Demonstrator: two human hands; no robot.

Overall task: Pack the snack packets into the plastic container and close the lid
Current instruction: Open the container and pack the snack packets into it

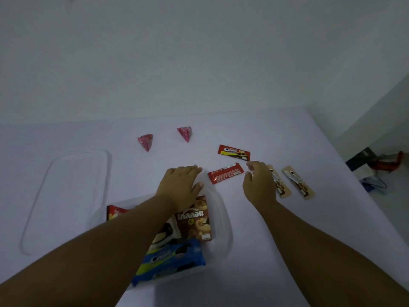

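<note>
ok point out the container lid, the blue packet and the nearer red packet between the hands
container lid [66,196]: head view, on the clear middle panel of the lid.
blue packet [174,258]: head view, on the wrapper's printed middle.
nearer red packet [225,173]: head view, on the middle of the wrapper.

Two bare forearms, sleeveless to the lower frame edge, ending in left hand [179,187] and right hand [259,185], no rings or watch.
</note>
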